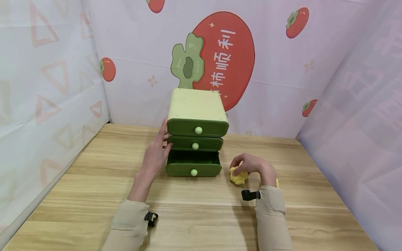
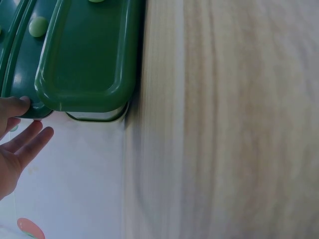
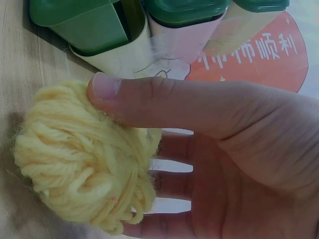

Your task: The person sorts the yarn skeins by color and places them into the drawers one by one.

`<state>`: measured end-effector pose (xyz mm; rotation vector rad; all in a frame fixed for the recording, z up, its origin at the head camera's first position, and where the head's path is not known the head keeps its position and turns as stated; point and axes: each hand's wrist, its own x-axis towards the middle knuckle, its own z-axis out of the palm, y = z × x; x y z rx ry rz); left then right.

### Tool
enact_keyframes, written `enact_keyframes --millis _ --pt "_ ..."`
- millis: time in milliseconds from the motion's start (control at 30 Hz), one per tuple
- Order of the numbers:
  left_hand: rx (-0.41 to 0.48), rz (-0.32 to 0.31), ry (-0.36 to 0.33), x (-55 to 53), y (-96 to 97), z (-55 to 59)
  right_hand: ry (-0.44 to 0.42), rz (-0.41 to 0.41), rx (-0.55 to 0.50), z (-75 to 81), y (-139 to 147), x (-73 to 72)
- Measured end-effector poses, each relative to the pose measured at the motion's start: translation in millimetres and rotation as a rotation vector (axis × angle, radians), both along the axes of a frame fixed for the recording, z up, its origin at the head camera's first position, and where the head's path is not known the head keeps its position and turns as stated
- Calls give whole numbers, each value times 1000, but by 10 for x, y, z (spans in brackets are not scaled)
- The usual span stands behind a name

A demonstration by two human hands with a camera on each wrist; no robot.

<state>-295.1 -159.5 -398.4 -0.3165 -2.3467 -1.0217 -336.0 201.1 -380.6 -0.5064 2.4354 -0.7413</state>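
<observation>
A drawer unit (image 1: 198, 104) with a pale yellow-green top and three dark green drawer fronts stands at the middle of the table. Its bottom drawer (image 1: 193, 170) is pulled out partway, the inside showing. My left hand (image 1: 154, 153) rests against the unit's left side, fingers fairly straight. The left thumb (image 2: 19, 105) touches the left end of the middle drawer (image 2: 30, 74). To the right of the unit, my right hand (image 1: 251, 165) holds a yellow ball of yarn (image 3: 82, 159) between thumb and fingers. In the head view, the yarn is low over the table.
A bit of another yellow thing (image 1: 277, 183) peeks out beside the right wrist, mostly hidden. The wooden table (image 1: 201, 223) meets printed cloth walls at the back, left and right. Round pale knobs (image 1: 194, 172) stick out from the drawer fronts.
</observation>
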Motion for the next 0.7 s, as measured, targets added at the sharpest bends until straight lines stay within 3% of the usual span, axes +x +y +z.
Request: enact_keyframes --millis 700 --pt "19 -19 5 -16 -8 -13 208 12 -83 179 -79 22"
